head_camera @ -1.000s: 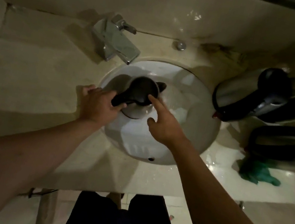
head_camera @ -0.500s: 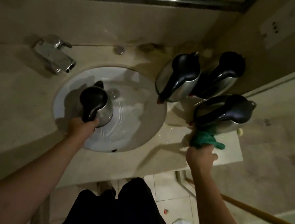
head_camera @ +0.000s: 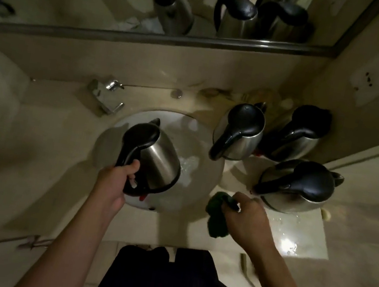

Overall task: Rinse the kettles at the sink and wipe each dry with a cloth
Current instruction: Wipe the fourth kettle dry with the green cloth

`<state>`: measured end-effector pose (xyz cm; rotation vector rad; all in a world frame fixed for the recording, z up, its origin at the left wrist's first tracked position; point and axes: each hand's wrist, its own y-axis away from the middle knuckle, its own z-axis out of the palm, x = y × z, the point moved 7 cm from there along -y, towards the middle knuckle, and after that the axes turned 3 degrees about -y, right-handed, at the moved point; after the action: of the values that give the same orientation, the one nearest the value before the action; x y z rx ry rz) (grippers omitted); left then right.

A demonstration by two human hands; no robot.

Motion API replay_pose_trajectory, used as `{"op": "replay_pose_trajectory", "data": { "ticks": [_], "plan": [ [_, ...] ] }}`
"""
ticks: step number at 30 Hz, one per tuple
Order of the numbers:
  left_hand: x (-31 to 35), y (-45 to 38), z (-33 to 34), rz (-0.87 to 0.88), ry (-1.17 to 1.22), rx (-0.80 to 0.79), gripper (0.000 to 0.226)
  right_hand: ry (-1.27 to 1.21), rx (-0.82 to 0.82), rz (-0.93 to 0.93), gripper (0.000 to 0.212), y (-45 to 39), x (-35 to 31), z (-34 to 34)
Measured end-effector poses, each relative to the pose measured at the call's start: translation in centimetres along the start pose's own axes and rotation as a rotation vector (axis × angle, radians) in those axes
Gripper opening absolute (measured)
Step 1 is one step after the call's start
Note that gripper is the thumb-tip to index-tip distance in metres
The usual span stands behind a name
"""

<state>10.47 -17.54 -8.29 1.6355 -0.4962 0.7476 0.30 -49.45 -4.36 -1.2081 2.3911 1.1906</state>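
Four steel kettles: left hand grip clenched on the tilted kettle handle; wet, slippery. Right hand pinches soft cloth at 3 o'clock.

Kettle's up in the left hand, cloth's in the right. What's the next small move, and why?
Probably bring the cloth across to the kettle's steel side and start wiping. The left hand holds the kettle by its handle, tilted over the sink; the right hand grips the cloth, not yet touching it.
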Motion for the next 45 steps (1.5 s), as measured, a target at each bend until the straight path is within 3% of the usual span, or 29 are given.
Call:
{"op": "replay_pose_trajectory", "data": {
  "ticks": [4,7,11,14,20,23,25,27,30,32,35,36,38,41,43,45],
  "plan": [
    [3.8,4.6,0.4,0.100,0.059,-0.025,0.011,-0.648,-0.089,-0.246,0.007,2.9,-8.3,-4.4],
    [6.6,7.3,0.4,0.218,0.067,0.020,0.013,-0.836,-0.048,-0.364,0.017,3.9,-13.2,-7.7],
    [9.3,10.1,0.3,0.316,0.079,0.069,0.016,-0.940,-0.113,-0.294,0.047,2.9,-18.2,-8.1],
    [10.4,11.3,0.0,0.313,0.136,0.062,0.016,-0.844,-0.140,-0.373,0.051,3.0,-21.9,-7.3],
    [11.1,12.9,0.5,0.298,0.226,0.025,0.023,-0.842,-0.162,-0.711,0.044,5.3,-25.0,-8.5],
    [10.2,12.8,0.4,0.260,0.296,0.002,0.023,-0.614,-0.170,-0.890,0.035,5.0,-25.7,-5.3],
    [9.6,12.6,0.3,0.220,0.336,-0.028,0.036,-0.399,0.006,-1.134,0.021,4.8,-25.4,-4.2],
    [9.5,12.9,0.4,0.218,0.355,-0.039,0.029,-0.236,0.239,-1.305,0.011,4.6,-24.7,-3.9],
    [9.7,13.4,1.1,0.247,0.356,-0.018,0.024,-0.167,0.363,-1.160,0.032,3.5,-24.1,-3.1],
    [9.9,13.7,1.6,0.252,0.348,0.007,0.026,-0.279,0.244,-0.946,0.041,2.9,-24.1,-2.4],
    [10.3,14.2,1.8,0.285,0.288,0.053,0.030,-0.575,-0.058,-0.524,0.052,0.8,-24.9,-2.2],
    [10.5,14.4,1.7,0.307,0.274,0.067,0.031,-0.563,-0.096,-0.438,0.060,0.1,-25.2,-2.3],
    [10.8,14.5,1.5,0.325,0.265,0.070,0.031,-0.420,-0.050,-0.522,0.070,0.2,-26.3,-2.9],
    [11.4,14.9,1.3,0.334,0.288,0.018,0.027,-0.259,0.145,-0.986,0.066,3.7,-26.8,-3.3],
    [11.6,15.3,1.2,0.343,0.268,-0.008,0.027,-0.176,0.188,-1.226,0.069,4.2,-25.1,-2.5],
    [11.7,15.6,0.9,0.364,0.237,0.009,0.028,-0.250,0.074,-1.191,0.068,2.5,-23.5,-1.9]
  ]
}}
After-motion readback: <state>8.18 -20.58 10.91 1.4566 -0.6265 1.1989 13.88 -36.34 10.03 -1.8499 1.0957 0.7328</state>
